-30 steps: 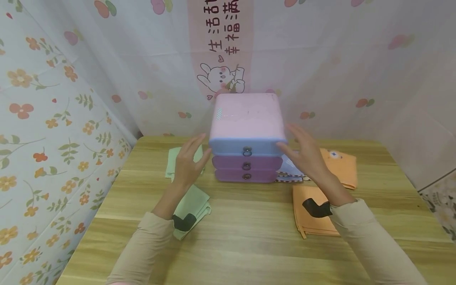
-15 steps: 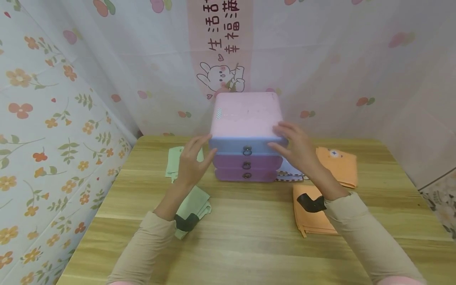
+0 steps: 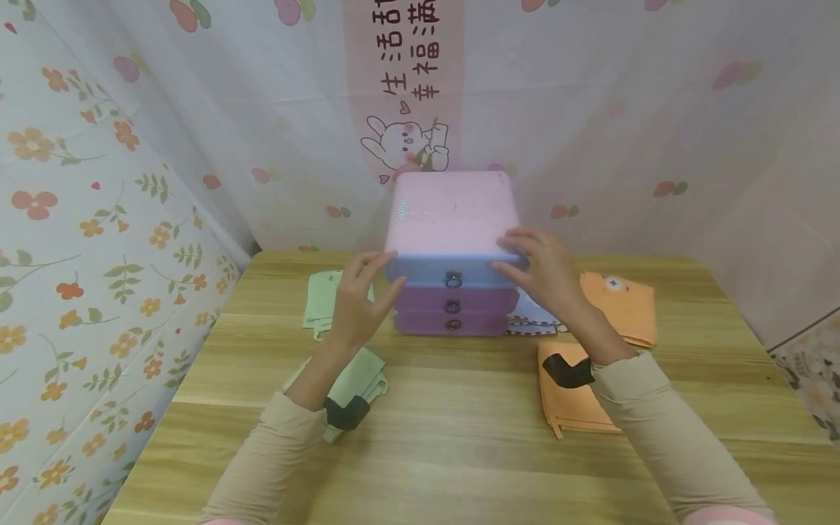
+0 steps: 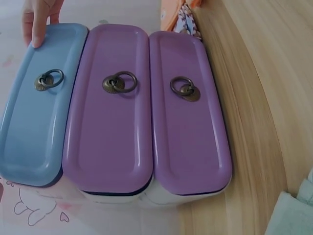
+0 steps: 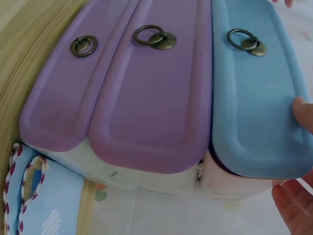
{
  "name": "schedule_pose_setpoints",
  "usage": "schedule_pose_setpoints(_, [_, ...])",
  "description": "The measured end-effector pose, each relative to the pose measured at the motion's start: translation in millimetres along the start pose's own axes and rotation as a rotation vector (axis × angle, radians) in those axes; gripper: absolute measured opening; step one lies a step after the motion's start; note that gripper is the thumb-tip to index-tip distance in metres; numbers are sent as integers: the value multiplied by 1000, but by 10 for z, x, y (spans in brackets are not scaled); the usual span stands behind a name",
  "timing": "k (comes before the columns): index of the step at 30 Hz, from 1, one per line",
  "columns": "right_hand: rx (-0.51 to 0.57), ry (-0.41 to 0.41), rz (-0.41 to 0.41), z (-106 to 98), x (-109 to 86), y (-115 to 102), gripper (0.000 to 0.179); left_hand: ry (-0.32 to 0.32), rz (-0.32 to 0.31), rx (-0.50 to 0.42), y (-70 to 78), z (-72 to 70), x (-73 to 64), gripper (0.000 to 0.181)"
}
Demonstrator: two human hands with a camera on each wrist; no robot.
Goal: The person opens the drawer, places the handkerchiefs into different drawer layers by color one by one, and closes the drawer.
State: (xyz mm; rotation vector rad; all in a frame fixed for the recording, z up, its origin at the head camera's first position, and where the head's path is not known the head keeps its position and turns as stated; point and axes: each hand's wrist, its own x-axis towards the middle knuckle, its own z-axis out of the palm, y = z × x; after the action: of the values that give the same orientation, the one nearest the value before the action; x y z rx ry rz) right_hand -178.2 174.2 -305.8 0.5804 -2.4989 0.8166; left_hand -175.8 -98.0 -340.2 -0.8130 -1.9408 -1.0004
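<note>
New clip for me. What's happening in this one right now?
A person has both hands at a small pink-topped chest on a wooden table. The right hand holds the right end of the blue top drawer, its thumb on the front; the left hand is at the other end, though whether it grips is hard to tell. Two purple drawers sit below. Folded green cloths lie to the left, orange ones and a blue one to the right.

Dark characters 生活 [image 3: 394, 60] and 幸福满 [image 3: 425, 52] (incomplete at the top edge) on the curtain's pink panel [image 3: 361, 73].
</note>
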Motion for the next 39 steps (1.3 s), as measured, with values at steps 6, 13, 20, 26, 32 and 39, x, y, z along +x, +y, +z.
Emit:
schedule_pose_setpoints(6, [5,25,-16,20,-3,32,36,-5,-16,-18,23,73,-19,32])
schedule_pose_setpoints(13, [11,47,-60,29,6,41,36,-40,-57,-28,57,196,-116,32])
schedule_pose_setpoints(20, [14,50,-98,25,19,97,36,-72,-98,-133,131,319,-186,25])
schedule_pose_setpoints(26, [-19,29,-75,8,21,103,34,-121,-175,-148,181,379,-216,24])
schedule_pose_setpoints(32, [-20,60,-78,20,16,121,35,-238,-303,-129,231,409,-237,28])
schedule_pose_setpoints(39, [-13,88,-90,33,16,135,35,-287,-421,-188,269,457,-232,30])
